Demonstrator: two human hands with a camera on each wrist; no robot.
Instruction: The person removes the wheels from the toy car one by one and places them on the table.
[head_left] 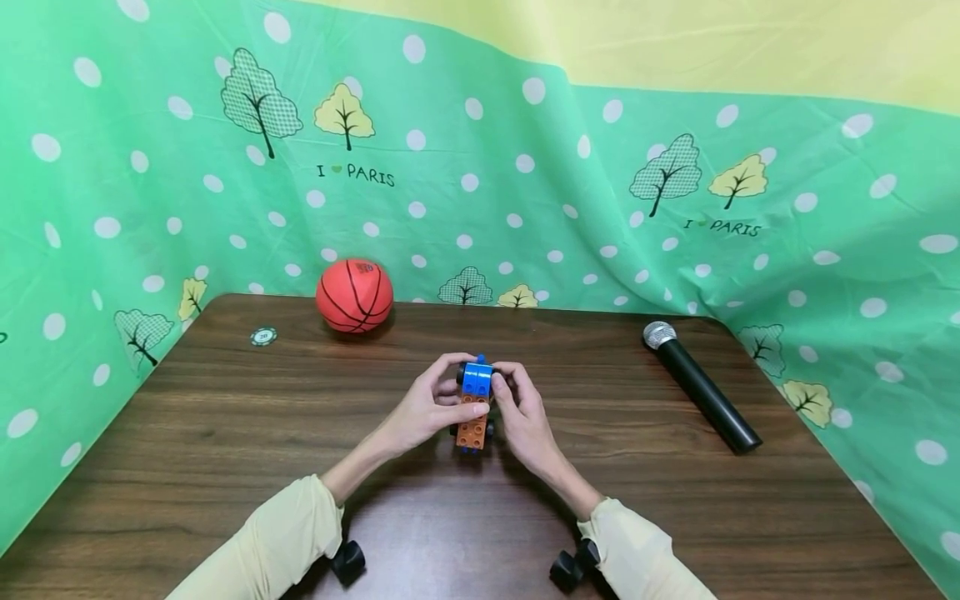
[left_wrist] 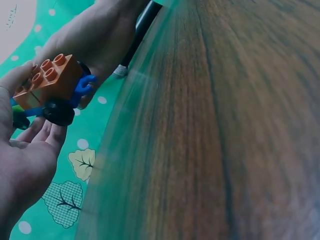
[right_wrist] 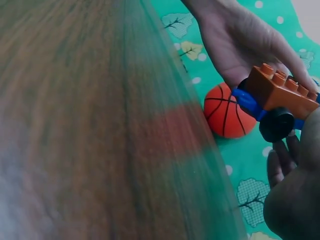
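Observation:
Both hands hold a toy block car [head_left: 472, 408] over the middle of the table. It has orange studded bricks, a blue brick [head_left: 477, 379] at its far end, black wheels [right_wrist: 276, 124] and a blue hitch-like piece [left_wrist: 85, 89] at its near end. On the car's left side, my left hand [head_left: 431, 408] grips it, thumb lying across the orange bricks. My right hand [head_left: 525, 421] pinches the far end beside the blue brick, thumb and fingers at the right wheel. Some fingertips of both hands are hidden behind the car.
A red toy basketball [head_left: 354, 296] sits at the table's back edge, with a poker chip [head_left: 263, 337] to its left. On the right lies a black microphone [head_left: 705, 387] with a silver head. A green polka-dot curtain [head_left: 480, 167] hangs behind the wooden table [head_left: 225, 433].

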